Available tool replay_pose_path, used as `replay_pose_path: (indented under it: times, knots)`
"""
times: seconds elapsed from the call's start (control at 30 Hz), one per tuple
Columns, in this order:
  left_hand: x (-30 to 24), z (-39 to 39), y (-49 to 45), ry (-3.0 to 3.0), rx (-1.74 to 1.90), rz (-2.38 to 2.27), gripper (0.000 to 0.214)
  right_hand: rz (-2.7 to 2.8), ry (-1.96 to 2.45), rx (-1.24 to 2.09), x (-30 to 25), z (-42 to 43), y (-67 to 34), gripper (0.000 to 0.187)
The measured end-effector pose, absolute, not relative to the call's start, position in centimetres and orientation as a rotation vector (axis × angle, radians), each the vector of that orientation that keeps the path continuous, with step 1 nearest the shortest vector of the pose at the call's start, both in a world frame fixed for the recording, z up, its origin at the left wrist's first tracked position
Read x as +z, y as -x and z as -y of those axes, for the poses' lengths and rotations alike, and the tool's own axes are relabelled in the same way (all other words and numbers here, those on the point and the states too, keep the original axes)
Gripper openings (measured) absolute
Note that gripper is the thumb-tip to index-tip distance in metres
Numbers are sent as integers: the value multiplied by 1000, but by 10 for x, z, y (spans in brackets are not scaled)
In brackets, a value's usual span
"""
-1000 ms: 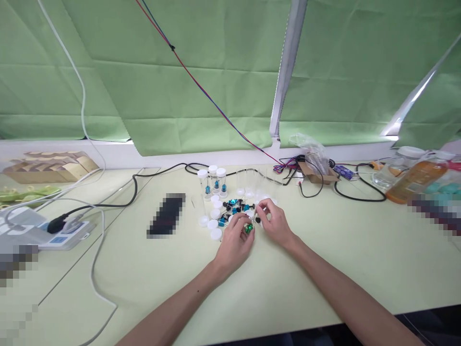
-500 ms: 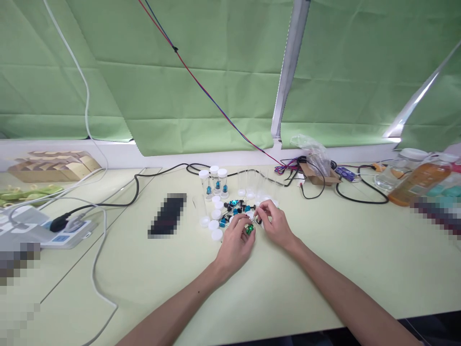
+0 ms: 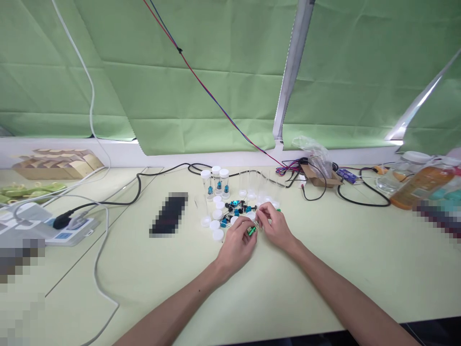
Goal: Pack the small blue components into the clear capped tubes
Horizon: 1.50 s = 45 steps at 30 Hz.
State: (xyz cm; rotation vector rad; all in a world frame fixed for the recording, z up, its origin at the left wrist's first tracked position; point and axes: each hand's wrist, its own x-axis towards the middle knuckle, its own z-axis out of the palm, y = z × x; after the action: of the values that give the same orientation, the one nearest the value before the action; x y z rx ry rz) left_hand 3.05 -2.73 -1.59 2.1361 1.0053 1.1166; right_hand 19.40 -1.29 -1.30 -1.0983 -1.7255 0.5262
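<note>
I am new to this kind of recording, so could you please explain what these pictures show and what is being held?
There is no machine here: a person works bare-handed, seen by one camera worn on the head, looking forward and down. The left hand holds a small green piece; the right hand is pinched close beside it, but what it grips, if anything, is too small to tell. On the pale table lie loose blue-and-black parts and white caps, with three white-capped clear tubes standing behind.
</note>
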Motion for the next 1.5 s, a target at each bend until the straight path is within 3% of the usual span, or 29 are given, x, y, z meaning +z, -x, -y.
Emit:
replay_pose_path:
  times: [0.27,1.27,1.5]
  knots:
    - [-13,28,-32,-2033,1100,-1057,10,1697,1081,550,-16,10,-194,12]
    - [-13,13,-31,-1154,1155,-935,33,1945,956,497,-19,10,-195,29]
    - [-12,14,-33,-1148,1197,-920,31,1928,965,470,-21,9,-196,21]
